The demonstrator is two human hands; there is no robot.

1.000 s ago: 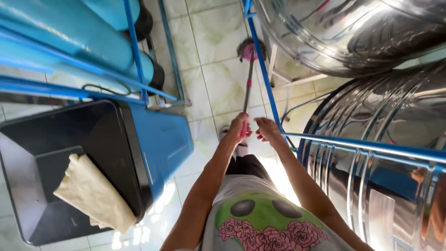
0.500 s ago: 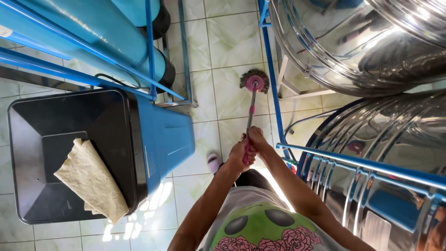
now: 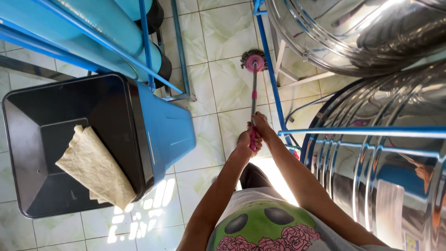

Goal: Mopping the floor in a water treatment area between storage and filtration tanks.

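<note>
A beige cloth (image 3: 95, 169) lies on the black lid (image 3: 42, 139) of a blue bin (image 3: 167, 132) at far left. Right of it, the left hand (image 3: 243, 139) and right hand (image 3: 260, 124) both keep a closed grip on the mop handle (image 3: 253, 100), its pink mop head (image 3: 253, 61) resting on the tiled floor (image 3: 218, 88). Steel tanks (image 3: 371, 37) stand rightmost.

Your arms are bare from shoulder to wrist: no sleeves, watch or bands show. Your left hand (image 3: 244, 139) and right hand (image 3: 260, 123) carry no gloves and no visible rings. You wear a pale grey sleeveless top with a large green rounded print, two dark oval patches on it, pink rose-like flowers below. Dark trousers show beneath the hem.
</note>
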